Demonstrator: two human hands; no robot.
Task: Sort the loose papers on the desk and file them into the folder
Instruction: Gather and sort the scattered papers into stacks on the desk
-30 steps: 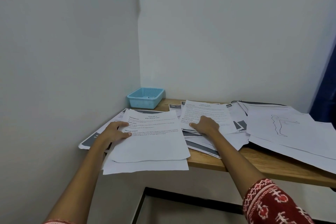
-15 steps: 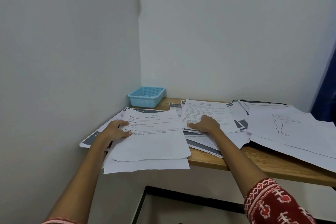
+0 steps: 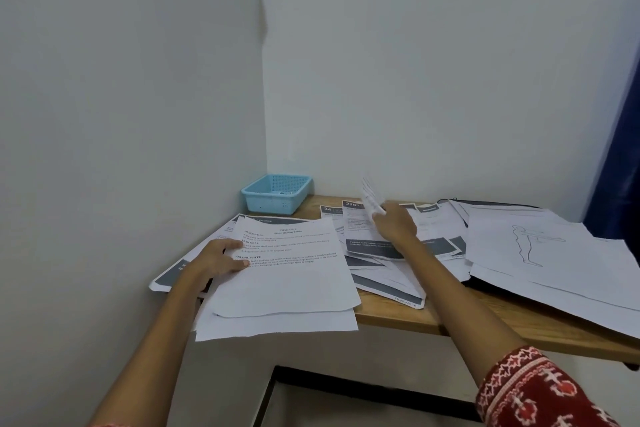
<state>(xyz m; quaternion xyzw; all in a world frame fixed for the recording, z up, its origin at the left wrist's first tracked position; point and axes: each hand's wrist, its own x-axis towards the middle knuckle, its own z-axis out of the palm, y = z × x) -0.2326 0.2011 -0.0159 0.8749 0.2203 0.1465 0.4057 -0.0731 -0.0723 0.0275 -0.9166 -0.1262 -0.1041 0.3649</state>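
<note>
Loose printed papers cover the wooden desk point(image 3: 398, 317). A small stack of white text sheets point(image 3: 294, 274) hangs over the desk's front left edge, and my left hand point(image 3: 216, 260) grips its left side with the thumb on top. My right hand point(image 3: 393, 225) pinches one white sheet point(image 3: 370, 196) and holds it lifted, seen almost edge-on and blurred. Beneath it lie sheets with dark grey bands point(image 3: 398, 246). At the right, large white sheets with a line drawing of a figure point(image 3: 540, 250) lie on a dark folder point(image 3: 485, 203), mostly hidden.
A light blue plastic basket point(image 3: 277, 192) stands in the back left corner of the desk against the walls. A dark blue curtain point(image 3: 620, 184) hangs at the far right. Below the desk runs a black frame bar point(image 3: 363, 386).
My right hand has lifted the white text sheet it was pressing on the middle pile, raising it up and back. The left hand stays on the stack.
</note>
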